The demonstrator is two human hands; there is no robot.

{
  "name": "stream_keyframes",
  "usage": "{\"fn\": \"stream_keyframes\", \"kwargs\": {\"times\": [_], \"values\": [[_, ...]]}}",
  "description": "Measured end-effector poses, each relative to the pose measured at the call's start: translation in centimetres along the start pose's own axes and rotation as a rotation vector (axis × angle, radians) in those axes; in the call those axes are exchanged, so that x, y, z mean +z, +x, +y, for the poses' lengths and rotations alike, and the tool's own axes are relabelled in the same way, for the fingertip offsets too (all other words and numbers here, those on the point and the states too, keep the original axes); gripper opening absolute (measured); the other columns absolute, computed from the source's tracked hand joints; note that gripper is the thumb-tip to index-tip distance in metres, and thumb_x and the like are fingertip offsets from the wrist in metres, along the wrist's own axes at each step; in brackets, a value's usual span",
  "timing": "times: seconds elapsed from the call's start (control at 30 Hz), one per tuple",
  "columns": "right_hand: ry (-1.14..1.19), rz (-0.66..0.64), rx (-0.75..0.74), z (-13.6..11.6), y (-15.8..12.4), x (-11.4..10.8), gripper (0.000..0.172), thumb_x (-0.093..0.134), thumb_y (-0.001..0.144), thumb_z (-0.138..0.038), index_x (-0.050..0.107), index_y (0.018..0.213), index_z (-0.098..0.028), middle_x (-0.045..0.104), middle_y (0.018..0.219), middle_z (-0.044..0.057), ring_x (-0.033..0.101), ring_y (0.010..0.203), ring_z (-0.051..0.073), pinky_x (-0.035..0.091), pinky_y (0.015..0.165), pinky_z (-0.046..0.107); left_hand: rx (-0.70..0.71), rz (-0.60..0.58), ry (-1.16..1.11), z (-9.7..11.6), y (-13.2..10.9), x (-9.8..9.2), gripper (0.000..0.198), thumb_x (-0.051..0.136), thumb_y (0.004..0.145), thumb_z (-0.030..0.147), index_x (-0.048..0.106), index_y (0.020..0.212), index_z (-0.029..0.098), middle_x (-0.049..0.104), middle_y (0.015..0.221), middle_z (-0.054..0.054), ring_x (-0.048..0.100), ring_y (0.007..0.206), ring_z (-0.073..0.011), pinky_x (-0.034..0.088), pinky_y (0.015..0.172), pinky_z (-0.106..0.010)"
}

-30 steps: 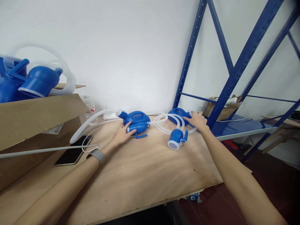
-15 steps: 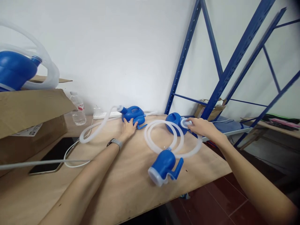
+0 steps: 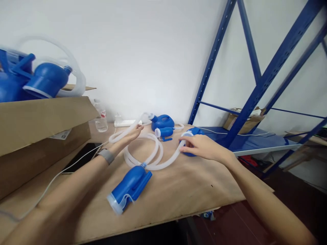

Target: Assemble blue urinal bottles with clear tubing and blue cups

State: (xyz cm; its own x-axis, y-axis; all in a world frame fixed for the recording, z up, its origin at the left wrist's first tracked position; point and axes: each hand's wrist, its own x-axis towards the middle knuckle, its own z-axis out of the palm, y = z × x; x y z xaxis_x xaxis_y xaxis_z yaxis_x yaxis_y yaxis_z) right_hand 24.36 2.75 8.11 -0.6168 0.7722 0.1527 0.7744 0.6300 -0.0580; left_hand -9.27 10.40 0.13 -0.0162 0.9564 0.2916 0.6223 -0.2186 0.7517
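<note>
My right hand (image 3: 198,146) pinches the translucent hose (image 3: 166,165) near its upper end, in front of a blue bottle (image 3: 190,153) that it partly hides. From there the hose runs in loose coils to a blue cup-shaped receptacle (image 3: 133,182) with a handle and a whitish cap, lying near the front. My left hand (image 3: 134,133), with a grey watch band at the wrist, is stretched out above the coils, fingers extended and apparently empty. Just beyond it stands a second blue bottle (image 3: 167,122), with a smaller blue receptacle (image 3: 165,132) lying against it.
An open cardboard box (image 3: 46,112) with blue receptacles (image 3: 48,80) and hoses on top stands at left. Behind it are a water bottle (image 3: 101,119) and a power strip (image 3: 127,123). A black phone (image 3: 81,157) lies beside the box. Blue shelving (image 3: 255,98) rises at right.
The view has turned left. My left hand has let go of the small receptacle by the back bottle. My right hand, hose and front receptacle have shifted left across the table.
</note>
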Motion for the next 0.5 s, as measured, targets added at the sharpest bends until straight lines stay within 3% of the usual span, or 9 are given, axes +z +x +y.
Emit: {"fn": "stream_keyframes", "kwargs": {"times": [0.13, 0.23, 0.27, 0.37, 0.5], "values": [[-0.133, 0.002, -0.096, -2.4, 2.6, 1.6, 0.056, 0.055, 0.097, -0.065, 0.069, 0.126, -0.020, 0.077, 0.097, 0.012, 0.072, 0.086, 0.029, 0.047, 0.071, 0.033, 0.015, -0.130, 0.017, 2.5, -4.4, -5.0, 0.054, 0.044, 0.095, 0.063, 0.071, 0.117, 0.023, 0.072, 0.127, -0.008, 0.071, 0.104, -0.0270, 0.058, 0.085, -0.035], [-0.297, 0.040, -0.095, -4.1, 5.0, 2.8, 0.049, 0.054, 0.100, -0.059, 0.070, 0.119, -0.016, 0.077, 0.098, 0.017, 0.073, 0.086, 0.031, 0.046, 0.073, 0.035, 0.152, -0.352, 0.195, 3.0, -8.7, -8.0, 0.054, 0.050, 0.093, 0.066, 0.071, 0.126, 0.029, 0.073, 0.129, -0.004, 0.071, 0.109, -0.0268, 0.056, 0.091, -0.033], [-0.334, 0.060, -0.086, -4.3, 5.8, 3.1, 0.047, 0.054, 0.101, -0.057, 0.070, 0.118, -0.016, 0.077, 0.098, 0.018, 0.073, 0.087, 0.032, 0.047, 0.074, 0.035, 0.188, -0.414, 0.268, 2.7, -10.1, -8.8, 0.055, 0.056, 0.090, 0.067, 0.071, 0.128, 0.030, 0.074, 0.130, -0.005, 0.072, 0.109, -0.0275, 0.057, 0.089, -0.033], [-0.376, 0.123, -0.030, -4.4, 8.0, 3.5, 0.044, 0.051, 0.103, -0.053, 0.069, 0.118, -0.016, 0.077, 0.098, 0.019, 0.073, 0.092, 0.034, 0.047, 0.077, 0.037, 0.275, -0.392, 0.472, 0.4, -13.1, -10.3, 0.067, 0.072, 0.075, 0.068, 0.070, 0.132, 0.033, 0.073, 0.131, -0.011, 0.074, 0.109, -0.0324, 0.059, 0.084, -0.037], [-0.356, 0.191, 0.085, -4.2, 10.1, 3.1, 0.046, 0.048, 0.104, -0.055, 0.067, 0.119, -0.016, 0.076, 0.104, 0.021, 0.073, 0.099, 0.036, 0.048, 0.080, 0.038, 0.331, -0.394, 0.568, -2.7, -14.1, -10.8, 0.096, 0.079, 0.063, 0.068, 0.054, 0.150, 0.034, 0.069, 0.137, -0.014, 0.076, 0.102, -0.0352, 0.060, 0.075, -0.038]]}}
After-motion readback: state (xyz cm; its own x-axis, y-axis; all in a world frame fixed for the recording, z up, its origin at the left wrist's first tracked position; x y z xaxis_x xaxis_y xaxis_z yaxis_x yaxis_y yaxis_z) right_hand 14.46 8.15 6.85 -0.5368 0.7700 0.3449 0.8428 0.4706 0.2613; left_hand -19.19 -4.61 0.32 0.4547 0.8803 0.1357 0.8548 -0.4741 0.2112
